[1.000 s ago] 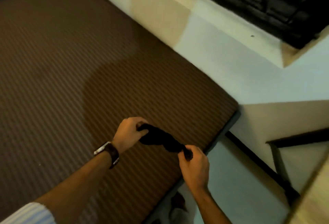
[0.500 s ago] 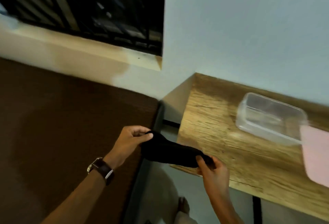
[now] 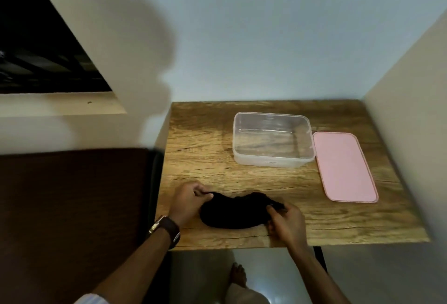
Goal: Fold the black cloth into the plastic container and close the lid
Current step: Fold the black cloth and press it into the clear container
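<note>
The black cloth [image 3: 233, 212] lies bunched on the wooden table [image 3: 200, 149] near its front edge. My left hand [image 3: 187, 202], with a watch on the wrist, pinches the cloth's left end. My right hand [image 3: 286, 222] grips its right end. Behind the cloth stands the clear plastic container [image 3: 272, 158], empty and uncovered. Its pink lid [image 3: 343, 167] lies flat on the table just to the container's right.
A brown striped mattress [image 3: 72, 207] borders the table on the left. Walls close in behind and on the right. A dark window [image 3: 41, 57] is at the upper left. My bare foot [image 3: 238, 276] stands on the floor below the table's front edge.
The view has swung from the mattress to the table. Both hands carried the cloth right and set it down on the table near the front edge.
</note>
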